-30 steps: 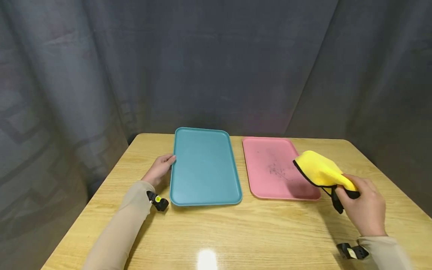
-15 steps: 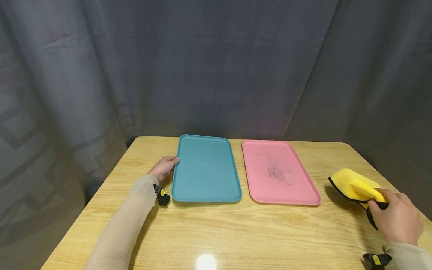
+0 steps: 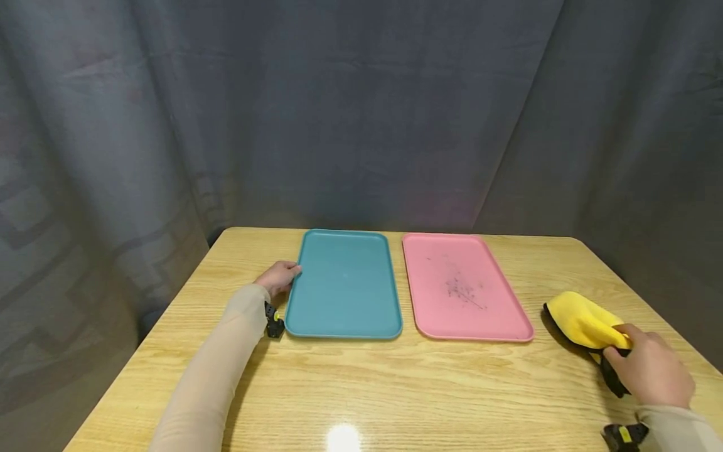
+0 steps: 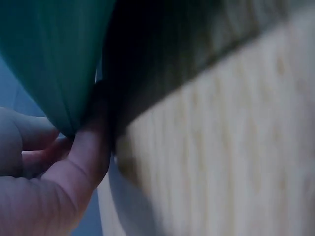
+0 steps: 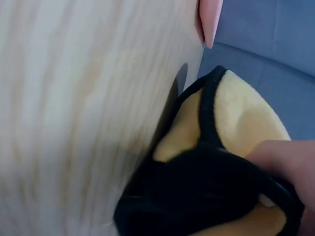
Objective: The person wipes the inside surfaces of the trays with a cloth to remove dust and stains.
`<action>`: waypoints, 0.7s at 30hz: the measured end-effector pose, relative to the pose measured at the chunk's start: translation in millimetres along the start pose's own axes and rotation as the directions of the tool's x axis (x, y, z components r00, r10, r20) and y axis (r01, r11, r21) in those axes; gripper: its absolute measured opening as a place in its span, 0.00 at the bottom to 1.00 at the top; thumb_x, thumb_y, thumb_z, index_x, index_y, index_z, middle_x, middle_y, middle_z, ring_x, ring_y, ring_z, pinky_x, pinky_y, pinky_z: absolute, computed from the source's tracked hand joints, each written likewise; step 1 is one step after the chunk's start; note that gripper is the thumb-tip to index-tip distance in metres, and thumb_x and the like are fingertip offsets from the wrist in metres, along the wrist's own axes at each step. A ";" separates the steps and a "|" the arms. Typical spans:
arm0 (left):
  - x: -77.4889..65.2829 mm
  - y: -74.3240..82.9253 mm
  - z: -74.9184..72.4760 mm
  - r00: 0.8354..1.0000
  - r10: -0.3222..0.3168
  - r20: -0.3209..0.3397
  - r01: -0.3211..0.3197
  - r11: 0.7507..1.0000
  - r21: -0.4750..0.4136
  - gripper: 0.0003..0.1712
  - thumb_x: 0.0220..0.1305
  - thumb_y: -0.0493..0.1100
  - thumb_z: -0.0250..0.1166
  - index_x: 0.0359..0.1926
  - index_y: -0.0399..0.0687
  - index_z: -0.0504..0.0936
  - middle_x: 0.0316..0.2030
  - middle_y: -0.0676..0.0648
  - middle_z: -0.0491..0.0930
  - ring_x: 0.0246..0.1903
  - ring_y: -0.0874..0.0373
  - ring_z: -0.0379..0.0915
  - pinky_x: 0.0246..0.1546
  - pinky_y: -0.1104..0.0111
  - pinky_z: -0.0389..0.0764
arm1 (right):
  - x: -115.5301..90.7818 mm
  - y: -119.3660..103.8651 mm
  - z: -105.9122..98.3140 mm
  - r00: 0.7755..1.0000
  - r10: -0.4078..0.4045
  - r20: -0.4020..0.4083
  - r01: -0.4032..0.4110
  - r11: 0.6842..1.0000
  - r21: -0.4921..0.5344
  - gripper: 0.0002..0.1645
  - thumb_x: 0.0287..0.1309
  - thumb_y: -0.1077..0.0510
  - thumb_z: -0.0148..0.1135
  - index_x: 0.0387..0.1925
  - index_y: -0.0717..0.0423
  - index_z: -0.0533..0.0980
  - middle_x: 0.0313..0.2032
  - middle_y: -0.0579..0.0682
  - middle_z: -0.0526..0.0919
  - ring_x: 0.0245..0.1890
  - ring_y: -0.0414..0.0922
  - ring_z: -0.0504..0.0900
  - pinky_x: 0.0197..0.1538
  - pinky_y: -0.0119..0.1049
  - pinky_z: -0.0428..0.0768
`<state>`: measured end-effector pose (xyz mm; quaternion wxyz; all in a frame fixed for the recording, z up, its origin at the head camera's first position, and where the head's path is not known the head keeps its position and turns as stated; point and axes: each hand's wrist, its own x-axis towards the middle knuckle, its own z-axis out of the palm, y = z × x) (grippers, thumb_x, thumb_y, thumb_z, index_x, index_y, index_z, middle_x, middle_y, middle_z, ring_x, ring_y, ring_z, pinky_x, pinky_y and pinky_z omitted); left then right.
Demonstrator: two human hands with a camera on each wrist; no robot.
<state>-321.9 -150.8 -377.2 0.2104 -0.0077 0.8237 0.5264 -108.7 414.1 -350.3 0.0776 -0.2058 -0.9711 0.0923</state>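
Observation:
My left hand [image 3: 278, 277] grips the left edge of a teal tray [image 3: 347, 289]. In the left wrist view, thumb and fingers pinch that edge of the tray [image 4: 59, 64], which stands a little off the wood. Over at the right side of the table, my right hand [image 3: 655, 370] pinches a yellow cloth [image 3: 582, 319] with black edging. The cloth hangs bunched, low over the table or touching it; I cannot tell which. Its dark folds show up close in the right wrist view, with the thumb [image 5: 285, 157] on the yellow side.
A pink tray [image 3: 435, 314] lies right of the teal one, with dark marks scattered around its middle. Both stand on a wooden table [image 3: 429, 395]. Grey curtains [image 3: 361, 125] hang behind the table and along its sides.
The teal tray has come down lower and flatter in my left hand. My right hand has carried the cloth rightward, away from over the pink tray, and then lowered it slightly.

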 end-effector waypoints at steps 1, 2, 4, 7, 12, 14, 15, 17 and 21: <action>-1.3 1.7 -0.1 1.000 -0.003 0.007 0.003 1.000 0.010 0.28 0.76 0.44 0.37 0.69 0.30 0.53 0.67 0.32 0.57 0.66 0.42 0.58 0.65 0.53 0.67 | 1.6 1.0 -0.9 0.999 -0.009 0.037 0.009 1.000 -0.006 0.30 0.54 0.57 0.59 0.54 0.71 0.63 0.42 0.76 0.69 0.32 0.67 0.75 0.23 0.51 0.73; -2.6 3.6 -0.4 1.000 -0.003 0.013 0.003 1.000 0.022 0.29 0.76 0.45 0.36 0.69 0.30 0.52 0.67 0.32 0.56 0.67 0.41 0.56 0.66 0.53 0.66 | 3.3 2.0 -1.6 0.997 -0.021 0.073 0.022 1.000 -0.011 0.31 0.54 0.56 0.59 0.54 0.72 0.63 0.41 0.77 0.70 0.32 0.66 0.75 0.24 0.50 0.74; -5.9 7.8 -1.8 1.000 -0.004 0.029 0.003 0.999 0.032 0.31 0.76 0.48 0.36 0.69 0.30 0.51 0.69 0.32 0.53 0.69 0.41 0.52 0.68 0.52 0.62 | 7.0 3.7 -2.1 0.990 -0.058 0.129 0.061 0.998 -0.020 0.33 0.54 0.55 0.59 0.54 0.74 0.62 0.42 0.78 0.71 0.33 0.67 0.76 0.26 0.50 0.74; -14.0 12.6 -5.9 0.998 0.013 0.059 -0.016 0.999 0.047 0.34 0.75 0.51 0.36 0.71 0.30 0.46 0.71 0.32 0.47 0.70 0.40 0.46 0.70 0.52 0.58 | 15.3 2.4 -0.6 0.970 -0.107 0.218 0.116 0.993 -0.026 0.37 0.54 0.51 0.60 0.54 0.77 0.61 0.44 0.79 0.72 0.36 0.68 0.76 0.31 0.51 0.75; -25.9 16.9 -11.6 0.993 0.056 0.102 -0.063 0.996 0.064 0.42 0.73 0.57 0.40 0.72 0.37 0.34 0.73 0.34 0.39 0.72 0.39 0.40 0.71 0.51 0.54 | 21.7 -0.6 0.1 0.945 -0.179 0.272 0.190 0.982 -0.013 0.44 0.55 0.42 0.61 0.53 0.79 0.63 0.45 0.80 0.72 0.38 0.70 0.76 0.34 0.54 0.76; -32.4 20.3 -13.3 0.994 0.078 0.082 -0.086 0.991 0.100 0.45 0.71 0.60 0.41 0.73 0.40 0.32 0.73 0.35 0.37 0.72 0.39 0.39 0.71 0.49 0.51 | 20.6 -3.1 -2.1 0.941 -0.210 0.264 0.220 0.976 -0.008 0.47 0.55 0.38 0.60 0.52 0.81 0.63 0.45 0.81 0.71 0.40 0.72 0.74 0.36 0.57 0.76; -36.1 22.9 -13.6 0.994 0.093 0.065 -0.100 0.987 0.123 0.46 0.70 0.62 0.42 0.73 0.42 0.32 0.73 0.35 0.36 0.72 0.38 0.38 0.71 0.47 0.50 | 19.6 -5.1 -4.4 0.941 -0.218 0.259 0.228 0.974 -0.007 0.49 0.56 0.36 0.58 0.53 0.81 0.63 0.45 0.82 0.70 0.41 0.74 0.72 0.37 0.59 0.75; -45.6 30.2 -13.1 0.991 0.131 0.024 -0.133 0.977 0.168 0.47 0.69 0.65 0.43 0.73 0.45 0.31 0.74 0.37 0.34 0.72 0.38 0.34 0.71 0.44 0.48 | 17.4 -11.7 -10.3 0.944 -0.238 0.231 0.242 0.970 0.010 0.52 0.58 0.34 0.55 0.54 0.82 0.61 0.46 0.84 0.67 0.43 0.75 0.69 0.39 0.62 0.74; -67.8 48.3 -2.5 0.966 0.247 -0.073 -0.220 0.938 0.269 0.49 0.66 0.68 0.44 0.74 0.50 0.32 0.74 0.41 0.33 0.73 0.39 0.32 0.70 0.41 0.47 | 11.7 -39.4 -22.7 0.949 -0.301 0.091 0.292 0.951 0.101 0.49 0.62 0.37 0.52 0.60 0.79 0.56 0.50 0.83 0.62 0.47 0.74 0.64 0.43 0.67 0.69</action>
